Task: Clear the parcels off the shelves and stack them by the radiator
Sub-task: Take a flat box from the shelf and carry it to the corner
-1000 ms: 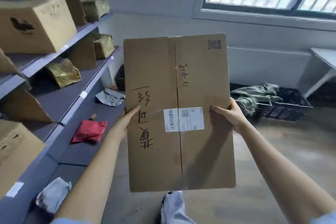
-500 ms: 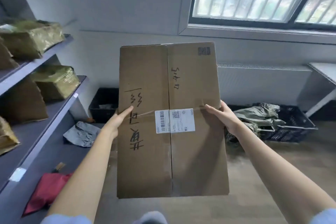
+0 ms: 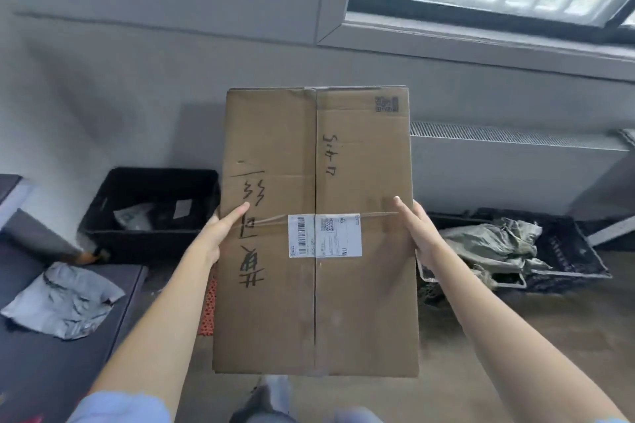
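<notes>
head view: cardboard parcel held mid-air at centre, left hand and right hand each grasping a side edge. radiator at 2 o'clock, no stack visible beside it yet. grey parcel remains on shelf at 8 o'clock. judged early stage.

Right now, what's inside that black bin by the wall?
Inside the black bin lies a crumpled grey bag and a pale tag. The cardboard box covers the bin's right end, so anything there is hidden.
</notes>
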Demonstrator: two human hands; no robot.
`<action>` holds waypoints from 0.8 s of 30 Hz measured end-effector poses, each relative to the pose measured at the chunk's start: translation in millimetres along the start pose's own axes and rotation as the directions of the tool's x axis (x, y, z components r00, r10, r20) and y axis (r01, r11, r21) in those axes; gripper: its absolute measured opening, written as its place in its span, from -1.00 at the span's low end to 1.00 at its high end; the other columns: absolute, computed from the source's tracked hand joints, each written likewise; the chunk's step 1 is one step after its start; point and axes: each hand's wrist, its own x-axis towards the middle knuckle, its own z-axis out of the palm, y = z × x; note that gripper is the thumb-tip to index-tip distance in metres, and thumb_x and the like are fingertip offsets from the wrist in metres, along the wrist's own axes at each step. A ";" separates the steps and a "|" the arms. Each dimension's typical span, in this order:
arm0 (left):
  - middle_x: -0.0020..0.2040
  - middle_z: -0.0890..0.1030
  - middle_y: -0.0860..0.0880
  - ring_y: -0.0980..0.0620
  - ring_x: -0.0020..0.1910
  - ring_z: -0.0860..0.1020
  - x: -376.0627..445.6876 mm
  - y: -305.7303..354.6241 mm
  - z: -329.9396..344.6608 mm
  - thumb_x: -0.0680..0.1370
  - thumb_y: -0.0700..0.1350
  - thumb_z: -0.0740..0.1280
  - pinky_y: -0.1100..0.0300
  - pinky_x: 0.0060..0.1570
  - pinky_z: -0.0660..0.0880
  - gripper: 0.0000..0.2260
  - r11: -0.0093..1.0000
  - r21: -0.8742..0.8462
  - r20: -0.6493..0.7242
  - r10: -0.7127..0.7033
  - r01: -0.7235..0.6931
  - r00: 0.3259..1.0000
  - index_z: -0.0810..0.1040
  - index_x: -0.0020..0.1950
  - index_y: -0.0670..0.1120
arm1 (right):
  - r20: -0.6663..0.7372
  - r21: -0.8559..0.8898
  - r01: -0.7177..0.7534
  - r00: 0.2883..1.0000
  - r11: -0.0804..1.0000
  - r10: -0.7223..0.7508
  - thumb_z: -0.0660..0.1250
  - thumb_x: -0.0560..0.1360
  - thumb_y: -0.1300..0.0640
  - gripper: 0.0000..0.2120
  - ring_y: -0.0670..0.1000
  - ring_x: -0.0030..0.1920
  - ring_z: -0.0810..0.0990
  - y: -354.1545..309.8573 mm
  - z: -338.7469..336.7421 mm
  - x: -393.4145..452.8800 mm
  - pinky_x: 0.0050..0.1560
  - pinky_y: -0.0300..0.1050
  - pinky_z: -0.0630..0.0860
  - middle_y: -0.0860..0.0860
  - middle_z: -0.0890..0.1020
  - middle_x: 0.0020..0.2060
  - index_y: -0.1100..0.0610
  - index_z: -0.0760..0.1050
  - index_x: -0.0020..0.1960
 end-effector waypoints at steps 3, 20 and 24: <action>0.31 0.49 0.01 -0.07 0.21 0.49 63.3 3.4 27.7 0.19 0.24 0.52 -0.07 0.21 0.45 -0.12 0.996 0.047 -0.013 -0.071 0.072 0.997 0.28 0.44 0.08 | -0.051 0.015 -0.072 0.996 0.997 0.073 0.25 0.55 -0.05 -0.57 -0.02 0.23 0.52 19.5 -12.4 69.4 0.28 -0.02 0.45 -0.02 0.52 0.27 0.06 0.35 0.37; 0.27 0.51 -0.04 -0.04 0.15 0.51 383.6 -247.4 58.1 0.27 0.25 0.42 0.03 0.12 0.45 -0.17 0.854 0.243 -0.315 -0.379 0.460 0.870 0.25 0.45 -0.02 | 0.099 -0.133 -0.532 0.833 0.836 0.545 0.25 0.52 -0.12 -0.35 -0.07 0.38 0.32 356.4 -25.4 400.7 0.30 -0.17 0.25 -0.13 0.27 0.44 -0.04 0.07 0.52; 0.34 0.46 -0.03 -0.01 0.19 0.48 430.6 -341.4 73.7 0.36 0.25 0.40 0.05 0.14 0.45 -0.23 0.831 0.224 -0.341 -0.423 0.510 0.840 0.21 0.47 0.03 | 0.052 -0.140 -0.567 0.814 0.812 0.578 0.27 0.51 -0.08 -0.42 -0.07 0.27 0.44 445.4 -43.6 421.5 0.15 -0.20 0.39 -0.09 0.41 0.37 -0.06 0.17 0.47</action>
